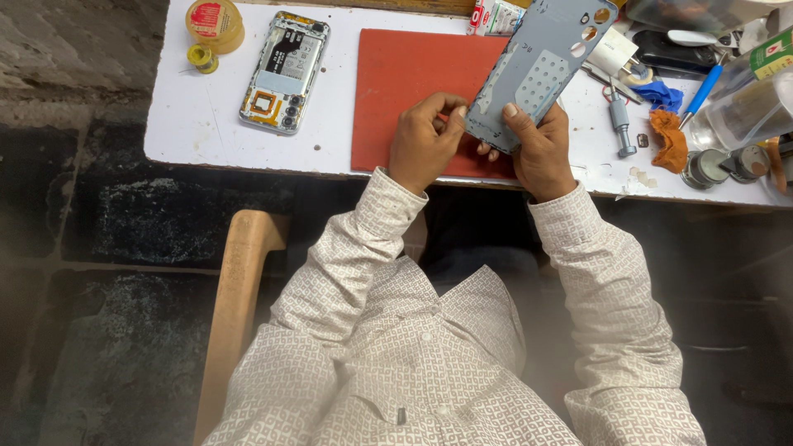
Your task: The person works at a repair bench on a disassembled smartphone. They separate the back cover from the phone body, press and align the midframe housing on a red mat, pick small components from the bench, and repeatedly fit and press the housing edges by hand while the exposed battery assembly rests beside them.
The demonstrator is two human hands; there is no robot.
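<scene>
We hold a phone back cover [541, 70] in both hands, inner face up, above the far edge of the red mat [413, 91]; it is a flat grey-blue panel, tilted, with round camera holes at its upper end and a paler dotted patch near its middle. Our left hand [425, 144] pinches its lower left edge between thumb and curled fingers; our right hand [541, 149] clamps the lower corner, thumb pressed on top and fingers beneath.

To the left on the white table [198, 124] lies the opened phone body [285, 73], its dark board, silvery battery and orange coil showing; beyond it sit a yellow tape roll [215, 23] and a smaller spool [201, 56]. To the right we see a metal screwdriver [619, 124] lying by itself, a crumpled orange cloth [669, 140], a blue rag [661, 95], a blue-handled tool [704, 91] and a clear plastic bottle [752, 103]; nothing lies between our hands and the mat.

The mat looks matte and rubbery; the table is scuffed; our sleeves [363, 239] are cream with a fine diamond print; a rounded wooden chair arm [239, 289] stands below left.
</scene>
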